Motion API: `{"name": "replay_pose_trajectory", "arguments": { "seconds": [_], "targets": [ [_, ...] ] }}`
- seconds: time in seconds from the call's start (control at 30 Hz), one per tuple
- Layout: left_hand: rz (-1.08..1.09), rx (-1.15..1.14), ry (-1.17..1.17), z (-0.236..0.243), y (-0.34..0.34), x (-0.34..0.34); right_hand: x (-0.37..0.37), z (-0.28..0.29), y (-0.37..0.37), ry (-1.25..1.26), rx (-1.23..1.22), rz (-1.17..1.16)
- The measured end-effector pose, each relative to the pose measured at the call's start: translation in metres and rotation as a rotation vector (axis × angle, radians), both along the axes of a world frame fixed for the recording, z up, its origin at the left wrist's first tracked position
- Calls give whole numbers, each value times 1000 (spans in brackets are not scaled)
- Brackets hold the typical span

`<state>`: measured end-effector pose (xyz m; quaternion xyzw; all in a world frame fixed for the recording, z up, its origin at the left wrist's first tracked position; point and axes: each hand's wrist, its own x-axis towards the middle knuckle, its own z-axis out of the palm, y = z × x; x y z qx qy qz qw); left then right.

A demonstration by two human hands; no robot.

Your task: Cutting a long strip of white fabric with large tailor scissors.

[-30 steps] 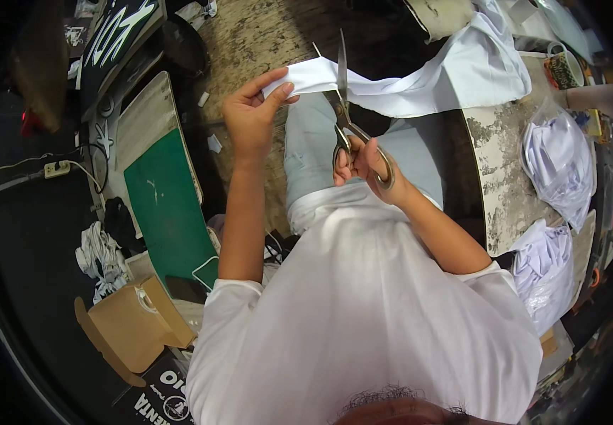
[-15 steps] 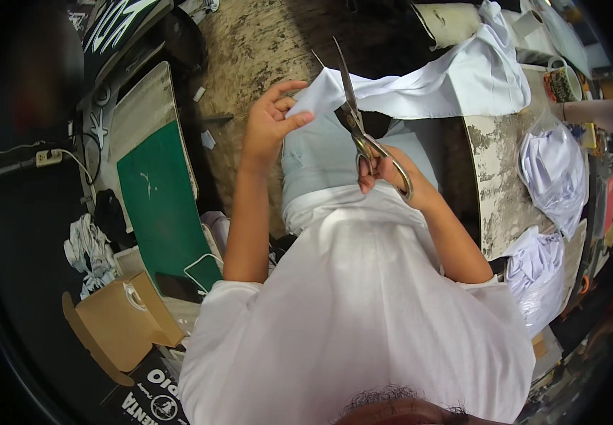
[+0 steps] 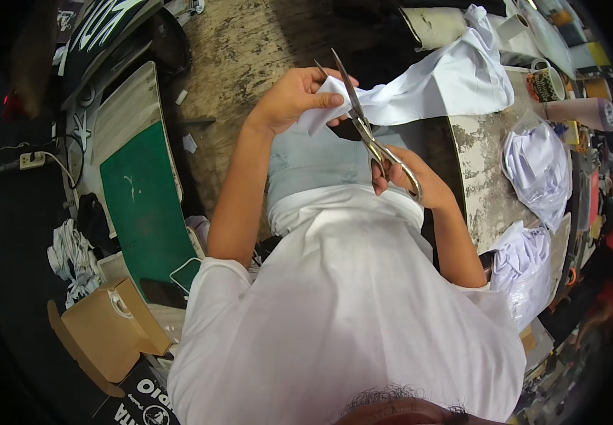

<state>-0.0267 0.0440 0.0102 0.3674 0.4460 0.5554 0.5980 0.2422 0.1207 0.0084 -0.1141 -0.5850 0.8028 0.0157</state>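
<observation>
My left hand (image 3: pixel 299 99) is closed on one end of a white cloth (image 3: pixel 455 85), pinching it between thumb and fingers. From there the cloth runs right and drapes over the edge of the worn table. My right hand (image 3: pixel 398 173) has its fingers through the handles of large metal scissors (image 3: pixel 369 136). The blades point away from me and stand parted, right beside my left hand. Where the cloth passes the blades, part of it is hidden, so I cannot tell exactly how it lies between them.
On the right, a worn table (image 3: pixel 476 163) holds two plastic bags of white cloth (image 3: pixel 537 166), a mug (image 3: pixel 545 83) and a large thread cone (image 3: pixel 581 113). To the left are a green cutting mat (image 3: pixel 143 205), an open cardboard box (image 3: pixel 111 329) and a power strip (image 3: pixel 32 161).
My left hand has moved right along the cloth, close to the blades, and its held end is now folded over. The scissors have shifted slightly right and nearer to me.
</observation>
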Motion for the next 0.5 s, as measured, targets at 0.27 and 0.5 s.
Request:
{"name": "replay_pose_trajectory", "arguments": {
  "seconds": [0.27,0.5],
  "targets": [
    [48,55,-75,-12,-9,4,-1,4,5,-15,-32,47],
    [104,85,-80,-13,-20,14,-4,5,9,-8,-12,110]
  ]
}}
